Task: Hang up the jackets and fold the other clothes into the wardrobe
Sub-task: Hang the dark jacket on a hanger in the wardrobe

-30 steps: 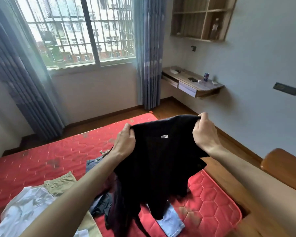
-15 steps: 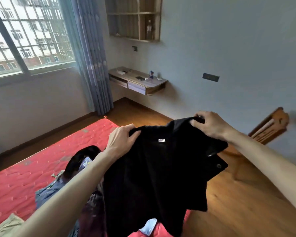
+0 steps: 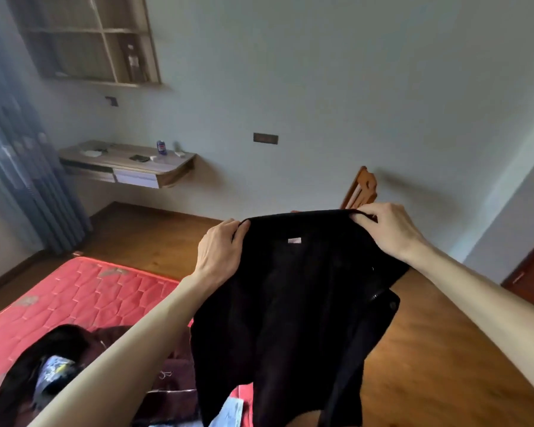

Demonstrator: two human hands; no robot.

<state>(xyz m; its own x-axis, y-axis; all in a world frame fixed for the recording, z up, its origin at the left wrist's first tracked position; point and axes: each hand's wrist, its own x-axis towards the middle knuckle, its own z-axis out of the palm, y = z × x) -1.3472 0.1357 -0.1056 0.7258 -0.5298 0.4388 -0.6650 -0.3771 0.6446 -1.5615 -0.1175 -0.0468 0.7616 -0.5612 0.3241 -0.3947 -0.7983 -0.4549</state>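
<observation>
Holding: black jacket point(image 3: 290, 303) is pinched at collar by left hand point(image 3: 219, 254), right hand point(image 3: 389, 229) | soft, limp, light | shoulders judged best hold

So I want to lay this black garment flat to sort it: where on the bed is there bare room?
The far part of the red mattress is bare, bordered by the wood floor and the curtain. The near end is crowded with the clothes pile, just left of the black garment.
</observation>
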